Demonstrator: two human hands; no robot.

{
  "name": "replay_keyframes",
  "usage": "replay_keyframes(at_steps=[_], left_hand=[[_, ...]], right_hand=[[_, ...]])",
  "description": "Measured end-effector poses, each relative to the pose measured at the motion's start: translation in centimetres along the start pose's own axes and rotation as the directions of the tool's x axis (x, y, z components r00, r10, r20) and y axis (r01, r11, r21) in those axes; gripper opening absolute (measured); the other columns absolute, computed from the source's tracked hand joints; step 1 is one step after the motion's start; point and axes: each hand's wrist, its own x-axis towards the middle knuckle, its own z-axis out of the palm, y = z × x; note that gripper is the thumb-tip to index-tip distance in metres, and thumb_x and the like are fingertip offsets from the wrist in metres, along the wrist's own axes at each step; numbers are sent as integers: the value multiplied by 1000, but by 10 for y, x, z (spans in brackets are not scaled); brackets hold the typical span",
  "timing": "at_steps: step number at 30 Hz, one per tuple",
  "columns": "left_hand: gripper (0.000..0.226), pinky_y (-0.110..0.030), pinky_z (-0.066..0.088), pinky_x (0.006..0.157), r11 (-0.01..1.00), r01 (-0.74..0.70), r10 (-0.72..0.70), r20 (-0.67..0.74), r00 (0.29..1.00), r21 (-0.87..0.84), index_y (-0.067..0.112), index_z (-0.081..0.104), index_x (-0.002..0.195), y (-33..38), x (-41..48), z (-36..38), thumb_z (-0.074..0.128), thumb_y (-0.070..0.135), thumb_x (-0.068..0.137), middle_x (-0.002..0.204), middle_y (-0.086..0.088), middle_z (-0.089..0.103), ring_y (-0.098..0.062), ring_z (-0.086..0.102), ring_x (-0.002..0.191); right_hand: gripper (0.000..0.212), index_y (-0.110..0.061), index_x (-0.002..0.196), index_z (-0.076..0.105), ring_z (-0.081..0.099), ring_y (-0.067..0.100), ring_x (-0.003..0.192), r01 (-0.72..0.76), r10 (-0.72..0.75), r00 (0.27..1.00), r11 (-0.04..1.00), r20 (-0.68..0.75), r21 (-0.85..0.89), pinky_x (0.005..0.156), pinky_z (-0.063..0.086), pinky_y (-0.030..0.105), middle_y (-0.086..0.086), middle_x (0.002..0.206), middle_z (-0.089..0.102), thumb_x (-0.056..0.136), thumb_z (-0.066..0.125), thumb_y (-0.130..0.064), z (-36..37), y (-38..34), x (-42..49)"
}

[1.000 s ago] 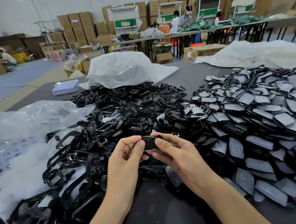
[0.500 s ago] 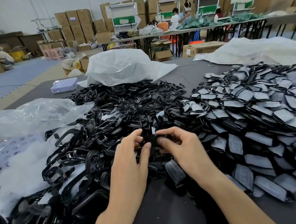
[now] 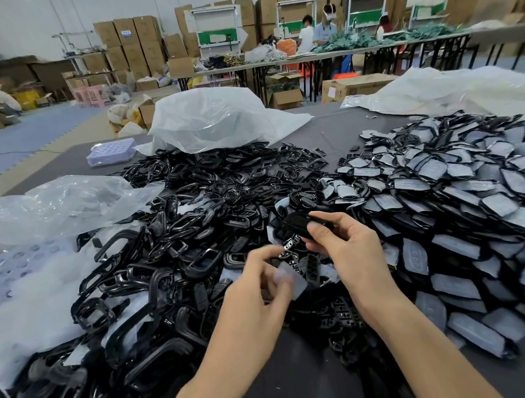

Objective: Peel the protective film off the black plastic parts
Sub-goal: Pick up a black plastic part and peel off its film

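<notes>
**Film in one hand, bare part in the other, heaps all round**

The right hand (image 3: 348,248) is curled round a black plastic part (image 3: 298,222), thumb and fingertips clamped on it, holding it just above the middle of the tabletop (image 3: 328,133). The left hand (image 3: 258,289) sits lower and nearer the person, apart from the right, pinching a pale, see-through piece of film (image 3: 288,276) between thumb and fingers. The film is blurred, so its edges are hard to make out.

Directly below both hands lie loose black pieces with slotted openings. To the left spreads a big pile of black frames (image 3: 165,255), tangled and overlapping, reaching to the near edge. To the right is a pile of film-covered parts (image 3: 460,197), grey-faced and stacked like shingles, touching the frame pile near the held part.

A clear plastic bag (image 3: 59,203) lies crumpled over the left side. A white bag (image 3: 218,121) stands puffed up behind the frames, and another sheet of plastic (image 3: 452,89) lies at the far right. A lavender tray (image 3: 111,151) rests on the far left corner of the tabletop.

Beyond, cardboard boxes (image 3: 132,43) are stacked against the wall, and people stand at a long table (image 3: 323,58) loaded with green goods.
</notes>
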Motion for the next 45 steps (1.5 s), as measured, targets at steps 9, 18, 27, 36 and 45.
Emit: replay_keyframes(at_steps=[9, 18, 27, 36, 45], left_hand=[[43, -7, 44, 75, 978, 54, -52, 17, 999, -202, 39, 63, 123, 5, 4, -11, 57, 5, 98, 99, 23, 70, 2, 63, 82], [31, -8, 41, 76, 997, -37, 28, -139, 990, -65, 42, 68, 104, -1, 8, -10, 63, 12, 96, 94, 18, 63, -4, 61, 91], [16, -19, 53, 67, 903, 84, -198, -234, 952, -422, 33, 67, 86, -5, 13, -17, 69, 18, 92, 87, 1, 73, -14, 69, 70], [13, -20, 56, 68, 825, 107, -256, -198, 946, -555, 18, 62, 106, -8, 15, -16, 64, 12, 94, 86, 0, 74, -14, 70, 71], [10, -26, 59, 69, 766, 152, -245, -65, 967, -624, 7, 64, 104, -5, 14, -14, 58, 3, 97, 76, -1, 71, -17, 72, 73]], right_hand=[[17, -22, 100, 76, 76, 16, 85, -60, 54, 995, 995, 80, 74, 71, 57, 19, 3, 92, 79, 94, 68, -8, 5, 1, -3], [17, -23, 100, 78, 74, 13, 83, -65, 67, 974, 998, 217, -20, 73, 57, 20, 4, 88, 78, 94, 68, -11, 13, -2, -14], [15, -22, 103, 78, 76, 18, 85, -89, 90, 947, 996, 308, -15, 78, 59, 24, 6, 95, 79, 93, 70, -15, 19, -2, -22], [29, -18, 103, 78, 75, 16, 80, -161, 104, 924, 979, 367, 126, 73, 58, 19, 8, 94, 78, 80, 71, -33, 27, -1, -25], [13, -16, 102, 77, 73, 17, 78, -40, 32, 968, 999, 249, 25, 70, 57, 20, 9, 93, 78, 96, 66, -13, 25, 0, -25]])
